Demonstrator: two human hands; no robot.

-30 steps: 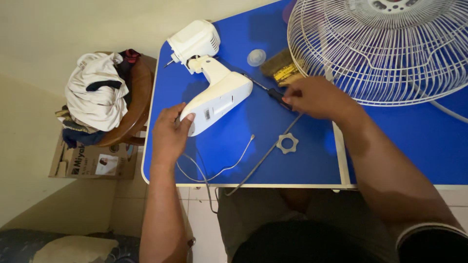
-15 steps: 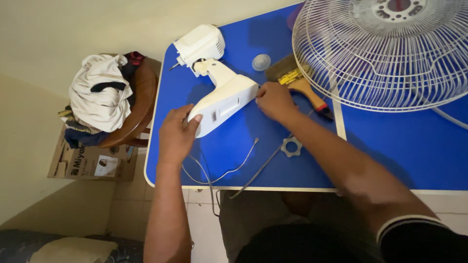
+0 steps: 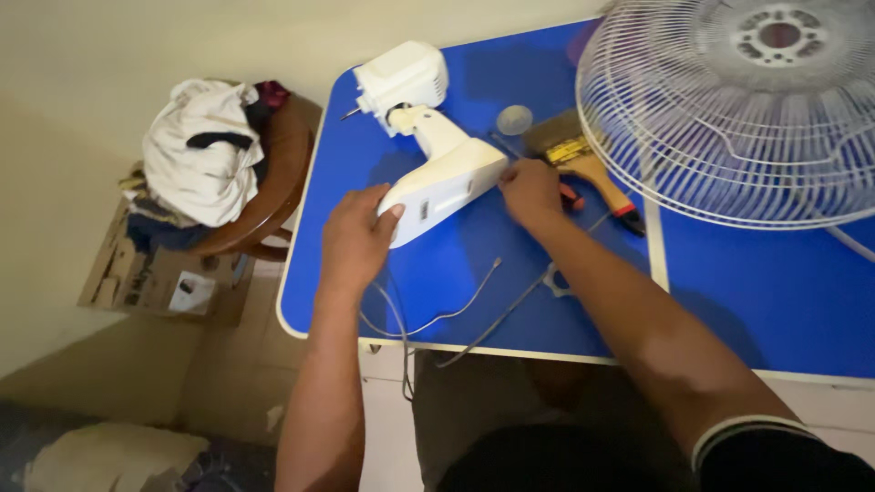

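A white fan body (image 3: 437, 173), a motor housing on a slanted neck, lies on the blue table (image 3: 729, 301). My left hand (image 3: 355, 239) grips the neck's lower end. My right hand (image 3: 531, 193) rests against the neck's right edge, its fingers closed around a small screwdriver whose red and black handle (image 3: 571, 195) sticks out behind the hand. The tip is hidden by my fingers. A thin white cable (image 3: 437, 319) trails from the fan body over the table's near edge.
A white wire fan grille (image 3: 729, 109) covers the table's far right. A paintbrush (image 3: 583, 159), a round clear cap (image 3: 515, 118) and a grey ring nut (image 3: 554, 279) lie near my right arm. A wooden chair (image 3: 283, 173) piled with clothes (image 3: 200, 150) and a cardboard box (image 3: 146, 282) stand to the left.
My right hand moved left from beside the paintbrush, with the screwdriver, to the edge of the fan body. My left hand stayed on the neck's lower end.
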